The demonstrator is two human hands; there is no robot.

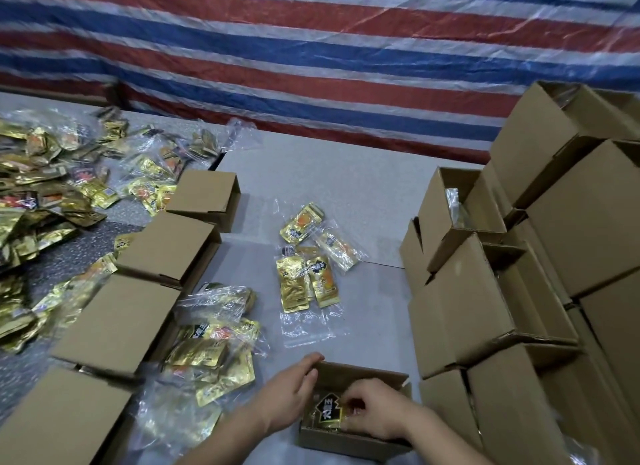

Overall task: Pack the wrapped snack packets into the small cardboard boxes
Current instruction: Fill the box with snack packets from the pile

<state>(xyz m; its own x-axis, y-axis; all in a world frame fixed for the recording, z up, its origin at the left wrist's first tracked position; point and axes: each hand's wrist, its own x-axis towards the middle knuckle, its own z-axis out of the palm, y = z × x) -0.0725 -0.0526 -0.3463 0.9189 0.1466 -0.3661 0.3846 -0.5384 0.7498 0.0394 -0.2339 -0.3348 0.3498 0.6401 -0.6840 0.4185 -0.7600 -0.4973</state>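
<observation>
A small open cardboard box (360,373) stands at the table's near edge. Inside it lies a gold snack packet (327,417) with a black arrow label, wrapped in clear plastic. My right hand (372,411) reaches into the box, its curled fingers on the packet. My left hand (294,388) holds the box's left wall, thumb over the top corner. Two more clear bags of gold packets (310,257) lie mid-table, and another heap of bagged packets (207,347) sits left of the box.
A row of cardboard boxes (121,312) runs along the left, with a large pile of loose gold packets (41,205) behind it. Stacked cardboard boxes (519,291) fill the right side. A red, white and blue striped tarp (311,49) hangs behind the table.
</observation>
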